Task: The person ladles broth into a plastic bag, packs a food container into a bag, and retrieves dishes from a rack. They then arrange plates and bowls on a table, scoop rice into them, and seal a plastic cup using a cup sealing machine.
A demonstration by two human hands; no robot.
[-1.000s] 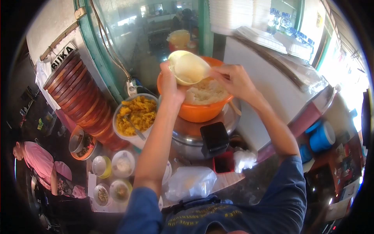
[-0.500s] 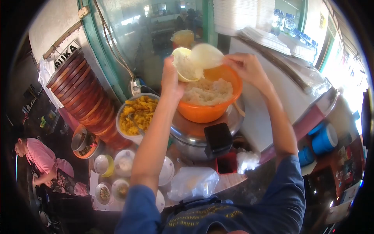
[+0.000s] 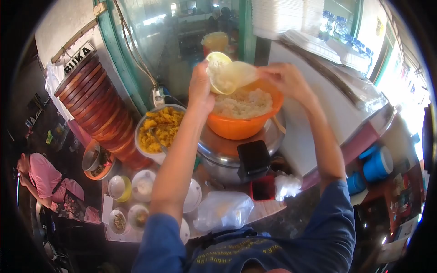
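A small pale yellow bowl [image 3: 217, 68] with rice in it is gripped in my left hand [image 3: 200, 87], tilted above the orange basin [image 3: 239, 129]. My right hand [image 3: 287, 78] is closed on the handle of a pale rice paddle [image 3: 243, 74], whose blurred blade lies across the bowl's opening. White rice [image 3: 246, 104] fills much of the basin, which rests on a large metal pot [image 3: 214, 156]. Left of my left forearm is a bowl of yellow food [image 3: 159, 128] with a spoon in it.
Stacked brown round containers [image 3: 98, 107] lean at the left. Small bowls [image 3: 119, 221] and a clear plastic bag [image 3: 223, 210] lie on the low table. A black box [image 3: 253, 158] is near the pot. White foam trays [image 3: 314, 45] sit at upper right. A person in pink [image 3: 45, 177] is far left.
The paddle has gone from inside the bowl to raised above it, then back down across its opening. Rice now shows in the bowl. The person in pink has raised a hand toward the head.
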